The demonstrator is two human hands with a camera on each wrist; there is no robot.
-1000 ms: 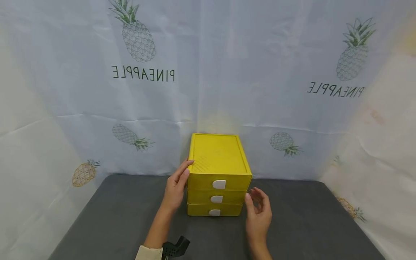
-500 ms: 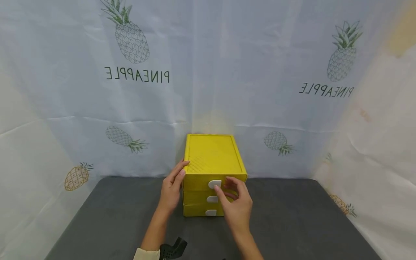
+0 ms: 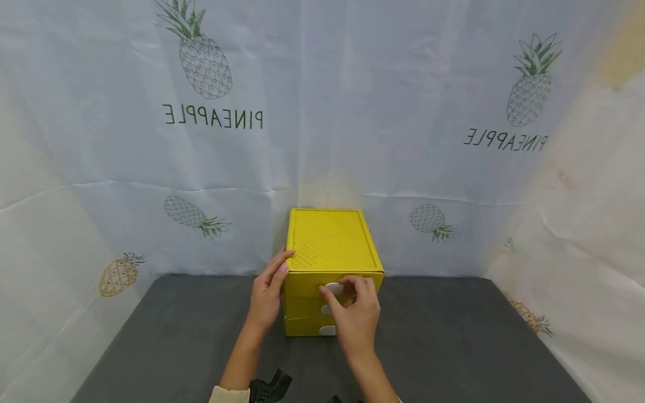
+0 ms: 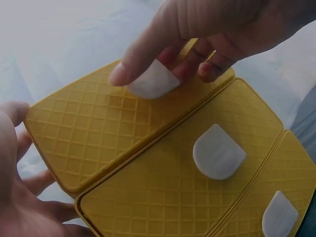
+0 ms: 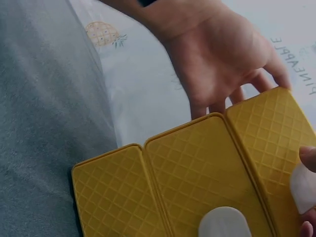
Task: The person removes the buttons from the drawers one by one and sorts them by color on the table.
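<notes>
A small yellow drawer unit (image 3: 335,238) with three stacked drawers stands on the dark tabletop. Each drawer front carries a white pull tab. My right hand (image 3: 356,322) is at the top drawer, its thumb and fingers pinching the sides of the top white drawer handle (image 4: 154,81). My left hand (image 3: 266,294) rests against the unit's left side with fairly straight fingers, the thumb near the upper front corner. In the right wrist view, the left fingers pass behind the side edge. The middle handle (image 4: 218,152) and bottom handle (image 4: 280,216) are untouched.
The dark grey tabletop (image 3: 453,336) extends around the unit. Behind it hangs a pale curtain (image 3: 383,112) printed with pineapples and mirrored lettering, close to the unit's back. Curtain also lines both sides. A black wrist mount (image 3: 272,386) sits on my left wrist.
My right hand has moved left from beside the unit to the top drawer's handle and now pinches it. The left hand stays against the side. The head view has shifted slightly.
</notes>
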